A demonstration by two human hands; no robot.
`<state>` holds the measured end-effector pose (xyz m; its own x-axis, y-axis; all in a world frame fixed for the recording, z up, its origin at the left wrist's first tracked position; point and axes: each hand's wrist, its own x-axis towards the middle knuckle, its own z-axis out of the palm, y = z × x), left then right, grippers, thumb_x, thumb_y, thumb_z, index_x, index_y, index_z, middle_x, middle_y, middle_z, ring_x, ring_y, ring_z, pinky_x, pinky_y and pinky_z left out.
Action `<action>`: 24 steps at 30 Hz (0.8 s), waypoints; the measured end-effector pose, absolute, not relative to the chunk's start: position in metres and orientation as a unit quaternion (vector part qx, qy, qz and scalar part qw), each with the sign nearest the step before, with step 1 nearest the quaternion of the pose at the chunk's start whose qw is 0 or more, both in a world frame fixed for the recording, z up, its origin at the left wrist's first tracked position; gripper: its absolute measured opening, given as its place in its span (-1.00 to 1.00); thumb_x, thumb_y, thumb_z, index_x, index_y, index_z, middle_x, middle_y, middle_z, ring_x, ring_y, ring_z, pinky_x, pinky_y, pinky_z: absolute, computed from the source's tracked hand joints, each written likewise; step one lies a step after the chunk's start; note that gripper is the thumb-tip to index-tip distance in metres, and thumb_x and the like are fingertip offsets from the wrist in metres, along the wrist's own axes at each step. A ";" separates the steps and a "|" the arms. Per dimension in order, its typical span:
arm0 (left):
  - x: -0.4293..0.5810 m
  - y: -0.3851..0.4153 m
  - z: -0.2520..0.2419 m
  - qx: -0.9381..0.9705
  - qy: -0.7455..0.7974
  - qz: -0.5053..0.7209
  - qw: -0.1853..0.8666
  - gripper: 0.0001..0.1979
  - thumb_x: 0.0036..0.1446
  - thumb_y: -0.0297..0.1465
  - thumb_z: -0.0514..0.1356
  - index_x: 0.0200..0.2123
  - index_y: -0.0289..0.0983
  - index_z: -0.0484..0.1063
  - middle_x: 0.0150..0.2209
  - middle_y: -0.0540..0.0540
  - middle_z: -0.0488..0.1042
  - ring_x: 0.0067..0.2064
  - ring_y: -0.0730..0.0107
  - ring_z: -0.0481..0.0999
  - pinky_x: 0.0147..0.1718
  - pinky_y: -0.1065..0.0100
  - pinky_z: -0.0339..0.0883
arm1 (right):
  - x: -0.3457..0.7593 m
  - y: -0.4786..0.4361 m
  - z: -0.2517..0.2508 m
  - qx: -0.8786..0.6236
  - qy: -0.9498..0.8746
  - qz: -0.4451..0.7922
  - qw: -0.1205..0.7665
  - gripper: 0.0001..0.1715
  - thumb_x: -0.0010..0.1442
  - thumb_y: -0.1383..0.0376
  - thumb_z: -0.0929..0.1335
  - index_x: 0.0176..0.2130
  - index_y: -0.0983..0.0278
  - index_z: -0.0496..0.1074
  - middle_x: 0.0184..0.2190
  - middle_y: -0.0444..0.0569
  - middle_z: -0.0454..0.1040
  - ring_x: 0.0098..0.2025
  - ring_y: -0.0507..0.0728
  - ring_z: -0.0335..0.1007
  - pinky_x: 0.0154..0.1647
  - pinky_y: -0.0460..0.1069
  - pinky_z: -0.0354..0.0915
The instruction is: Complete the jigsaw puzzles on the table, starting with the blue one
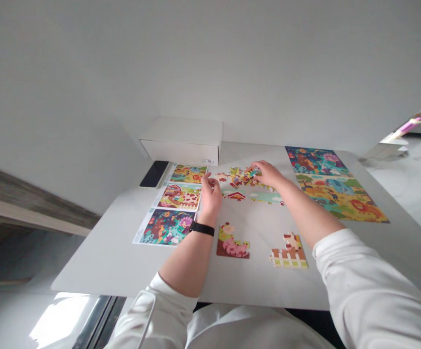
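My right hand reaches into a loose heap of puzzle pieces at the back of the table, its fingers closed around a small colourful puzzle piece. To the left of the heap, my left hand hovers with loosely bent fingers apart and no piece visible in them. Joined pieces with a red roof and a strip of sky lie below the heap. Nearer me are a joined pink pig section and a joined white fence section, set apart from each other.
Printed picture sheets lie left of my left hand, the middle one showing a farm. A phone and a white box are behind them. Two finished puzzles lie on the right. A wall borders the table's back.
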<state>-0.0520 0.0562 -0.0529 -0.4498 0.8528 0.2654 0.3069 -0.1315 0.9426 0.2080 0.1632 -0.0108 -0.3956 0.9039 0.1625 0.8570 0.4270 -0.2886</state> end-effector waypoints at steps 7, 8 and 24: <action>-0.051 0.056 -0.054 0.479 0.610 0.586 0.235 -0.62 0.36 -0.44 0.09 0.21 -0.22 0.28 -0.13 -0.12 0.52 -0.11 0.28 0.56 -0.01 0.26 0.42 | 0.225 0.152 -0.007 -0.577 -0.793 0.036 0.191 -0.32 0.22 0.40 0.45 0.31 0.27 0.46 0.26 0.20 0.50 0.25 0.34 0.47 0.33 0.19 0.35; -0.051 0.056 -0.054 0.481 0.608 0.587 0.236 -0.62 0.36 -0.44 0.09 0.22 -0.22 0.28 -0.13 -0.12 0.51 -0.11 0.29 0.56 0.00 0.26 0.42 | 0.226 0.151 -0.007 -0.593 -0.782 0.030 0.191 -0.35 0.24 0.37 0.45 0.30 0.25 0.47 0.25 0.19 0.50 0.24 0.35 0.48 0.31 0.19 0.37; -0.050 0.056 -0.056 0.477 0.582 0.610 0.250 -0.64 0.32 -0.47 0.14 0.16 -0.21 0.34 -0.18 -0.06 0.50 -0.15 0.31 0.53 -0.03 0.27 0.39 | 0.200 0.162 -0.018 -0.510 -0.853 0.075 0.082 -0.30 0.23 0.34 0.53 0.32 0.17 0.49 0.28 0.11 0.55 0.29 0.32 0.49 0.35 0.18 0.34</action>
<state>-0.0500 0.0560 -0.0555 -0.4208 0.8594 0.2906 0.2491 -0.1986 0.9479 0.1995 0.1618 -0.0178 -0.4657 0.8827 0.0636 0.8581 0.4679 -0.2113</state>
